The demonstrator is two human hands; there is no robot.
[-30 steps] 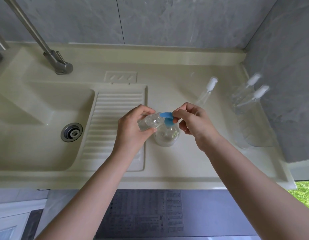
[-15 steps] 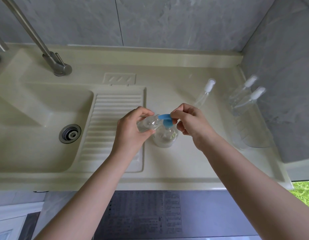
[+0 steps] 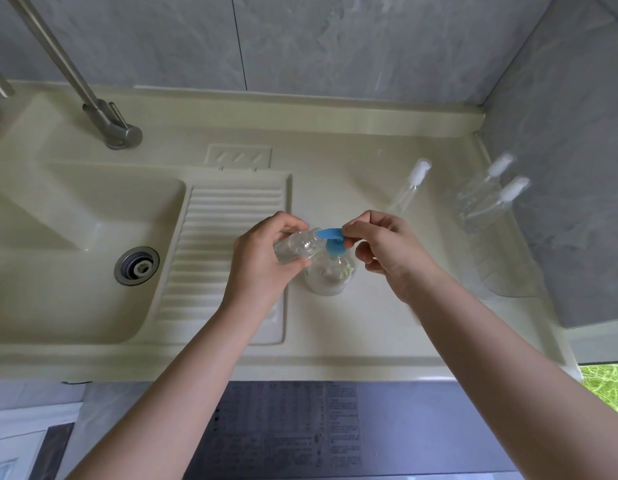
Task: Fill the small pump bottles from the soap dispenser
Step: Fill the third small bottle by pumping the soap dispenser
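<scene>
The left hand (image 3: 262, 258) has its fingers and thumb curled round a small clear plastic bottle (image 3: 297, 247), uncapped and tipped so its open neck meets the spout of the blue pump head (image 3: 331, 242). A bottle like this looks light and thin-walled, so a hard squeeze would likely dent it or push soap back out; holding it round the middle of the body, as here, seems the sound place. Clear plastic turns slippery once soap runs over it.

Just right of it stands the round clear soap dispenser (image 3: 330, 275) on the cream sink counter (image 3: 369, 317), upright and partly filled. It probably sits steadily while being pumped.

The right hand (image 3: 383, 247) pinches the back end of the pump head between thumb and forefinger, the other fingers curled under.

Farther right, three more clear pump bottles with white caps wait: one (image 3: 409, 188) near the hands, two (image 3: 487, 199) by the grey wall.
</scene>
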